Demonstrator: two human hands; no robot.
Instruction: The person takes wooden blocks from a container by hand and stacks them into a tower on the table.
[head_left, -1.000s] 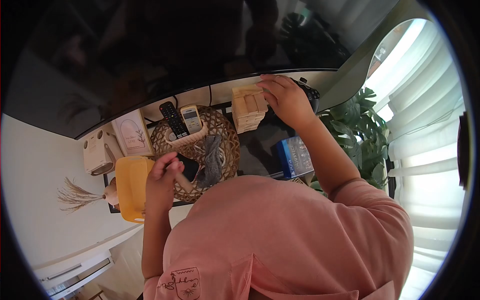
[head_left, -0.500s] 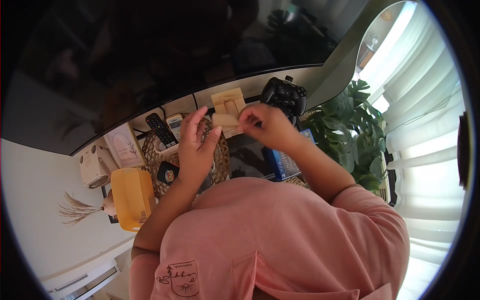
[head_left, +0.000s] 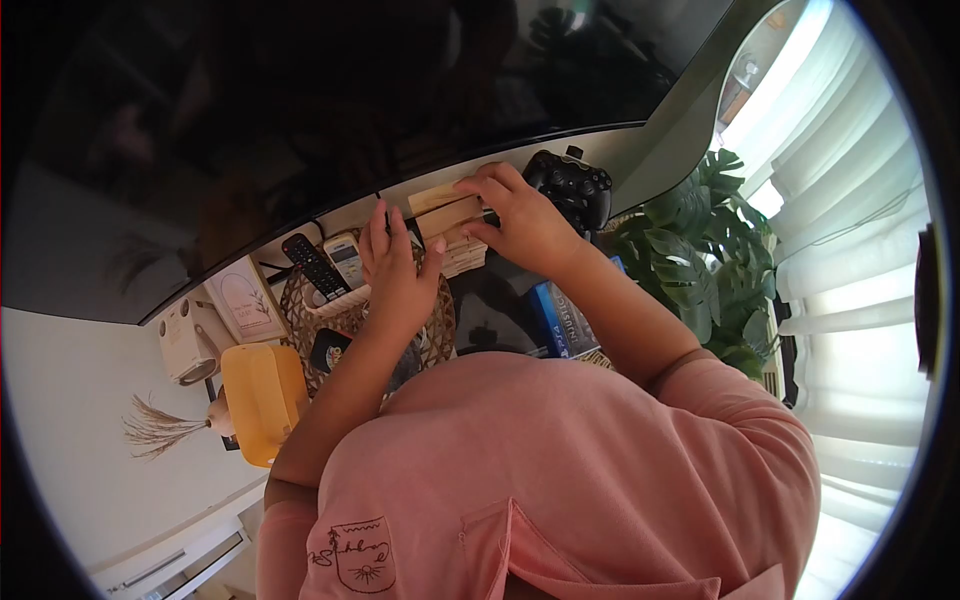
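A stack of light wooden blocks [head_left: 462, 258] stands below the TV. On top of it lies a flat wooden block [head_left: 447, 217], its right end between the thumb and fingers of my right hand [head_left: 522, 222]. Beside the stack's left side, my left hand [head_left: 402, 280] is raised with its fingers apart and nothing in it. Its thumb is close to the blocks; I cannot tell whether it touches them.
A large dark TV [head_left: 330, 110] overhangs the back. Black game controllers [head_left: 568, 187] and a blue game case [head_left: 560, 318] are to the right, near a leafy plant [head_left: 690, 255]. At left are a black remote [head_left: 314, 266], a picture frame [head_left: 243, 300] and a yellow bin [head_left: 262, 400].
My right hand has moved up with the wooden block, which now lies flat over the stack instead of being held in front of it. My left hand has shifted slightly, fingers still spread.
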